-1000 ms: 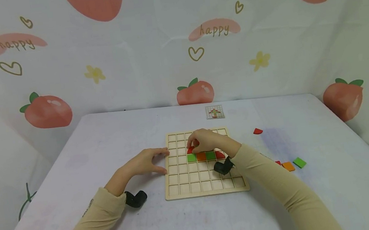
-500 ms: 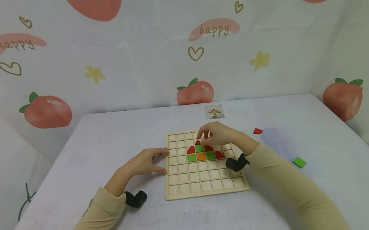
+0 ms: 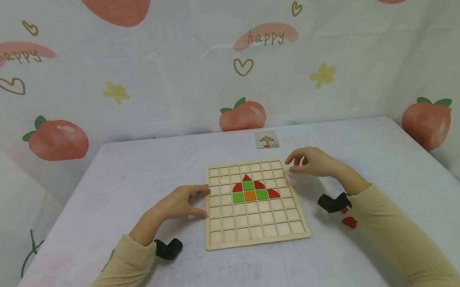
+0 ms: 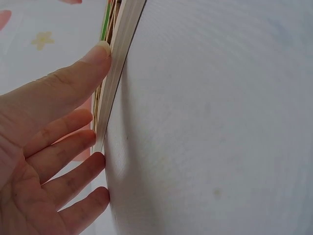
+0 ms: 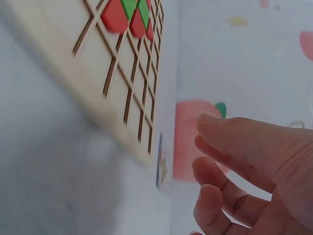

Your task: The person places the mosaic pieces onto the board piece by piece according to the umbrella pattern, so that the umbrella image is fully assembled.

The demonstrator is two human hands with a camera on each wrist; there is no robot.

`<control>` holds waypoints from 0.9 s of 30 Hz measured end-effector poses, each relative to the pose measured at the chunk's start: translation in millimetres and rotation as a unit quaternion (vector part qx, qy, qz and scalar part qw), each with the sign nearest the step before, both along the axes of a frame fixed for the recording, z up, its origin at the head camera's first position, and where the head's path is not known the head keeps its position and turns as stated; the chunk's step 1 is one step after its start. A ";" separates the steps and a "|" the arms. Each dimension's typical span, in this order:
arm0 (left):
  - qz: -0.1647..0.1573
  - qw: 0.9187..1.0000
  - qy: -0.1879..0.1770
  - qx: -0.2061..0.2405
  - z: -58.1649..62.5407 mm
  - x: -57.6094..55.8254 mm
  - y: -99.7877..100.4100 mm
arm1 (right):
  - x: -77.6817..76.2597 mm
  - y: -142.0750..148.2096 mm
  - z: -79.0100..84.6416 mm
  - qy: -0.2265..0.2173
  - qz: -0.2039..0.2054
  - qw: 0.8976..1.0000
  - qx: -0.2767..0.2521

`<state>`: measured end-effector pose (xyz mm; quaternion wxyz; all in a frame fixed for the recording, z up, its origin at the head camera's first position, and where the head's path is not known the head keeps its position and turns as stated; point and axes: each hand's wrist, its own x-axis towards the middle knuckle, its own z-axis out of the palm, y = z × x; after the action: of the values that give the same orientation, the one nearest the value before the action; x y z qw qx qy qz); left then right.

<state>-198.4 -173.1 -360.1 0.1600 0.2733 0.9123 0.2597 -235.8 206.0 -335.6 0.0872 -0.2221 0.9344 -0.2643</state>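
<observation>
My left hand point(image 3: 181, 202) rests at the left edge of a wooden grid board point(image 3: 229, 234); thumb and fingertips touch its side, as the left wrist view also shows. In the board's cells lie a red triangle point(image 3: 246, 177), an orange square point(image 3: 250, 195), several green squares point(image 3: 248, 186) and several rounded red tiles point(image 3: 273, 193). Just off the board's upper right corner hovers my right hand point(image 3: 314, 162). Its fingers are loosely bent, and nothing shows between them in the right wrist view point(image 5: 244, 171).
A small printed pattern card point(image 3: 267, 139) lies behind the board. Loose red tiles point(image 3: 350, 222) are on the table by the right forearm, which partly covers one. Black wrist-worn pieces point(image 3: 168, 249) stick out at both sleeves.
My right hand has drawn back from the board to the right. Between the first two frames, the red tile under its fingers came to lie uncovered in the grid. The left hand has stayed put.
</observation>
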 end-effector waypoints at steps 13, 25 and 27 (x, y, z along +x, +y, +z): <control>0.000 1.000 0.003 -0.004 1.6 1.0 0.0 | 6.1 65.8 -0.3 -0.021 -0.106 0.994 0.000; 0.005 1.000 -0.003 -0.001 1.0 0.5 -0.1 | -6.7 77.9 -11.2 -0.072 -0.132 0.988 0.036; 0.005 1.000 -0.003 0.000 0.1 0.0 -0.2 | -9.8 78.1 -12.0 -0.079 -0.130 0.987 0.042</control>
<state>-198.5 -173.3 -360.0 0.1615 0.2684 0.9131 0.2609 -245.6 284.1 -347.6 0.1342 -0.0731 0.9558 -0.2510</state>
